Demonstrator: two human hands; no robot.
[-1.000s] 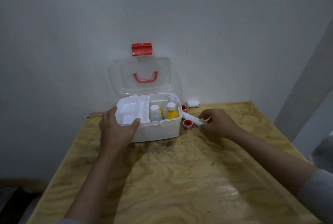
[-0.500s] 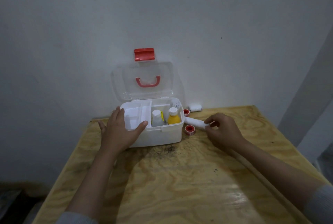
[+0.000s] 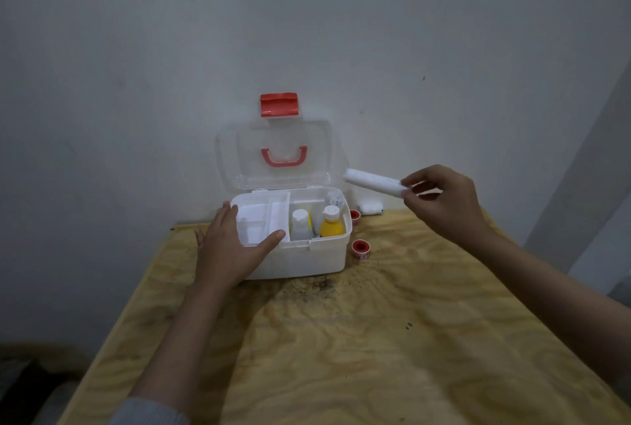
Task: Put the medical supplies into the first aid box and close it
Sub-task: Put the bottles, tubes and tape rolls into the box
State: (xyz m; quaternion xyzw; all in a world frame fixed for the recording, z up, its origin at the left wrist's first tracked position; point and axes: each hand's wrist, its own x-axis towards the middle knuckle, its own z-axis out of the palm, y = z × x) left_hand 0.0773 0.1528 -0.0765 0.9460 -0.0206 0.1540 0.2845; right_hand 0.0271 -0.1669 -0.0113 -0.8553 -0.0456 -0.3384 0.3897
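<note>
The white first aid box (image 3: 307, 259) stands open at the table's far edge, its clear lid (image 3: 273, 151) with red handle and red latch leaning against the wall. Inside on the right stand a white bottle (image 3: 301, 224), a yellow bottle (image 3: 331, 223) and another small bottle behind them. My left hand (image 3: 232, 247) grips the box's front left corner, thumb over the rim. My right hand (image 3: 444, 202) holds a long white bandage roll (image 3: 374, 182) in the air, right of the lid and above the table. Two red tape rolls (image 3: 360, 249) (image 3: 355, 216) lie right of the box.
A small white bandage roll (image 3: 370, 207) lies against the wall behind the box's right side. The plywood table (image 3: 358, 339) has a dark smudge in front of the box. A grey wall rises directly behind; the table's left edge drops off.
My right hand has lifted the long white roll off the table, up and to the right of the box. My left hand has stayed on the box.
</note>
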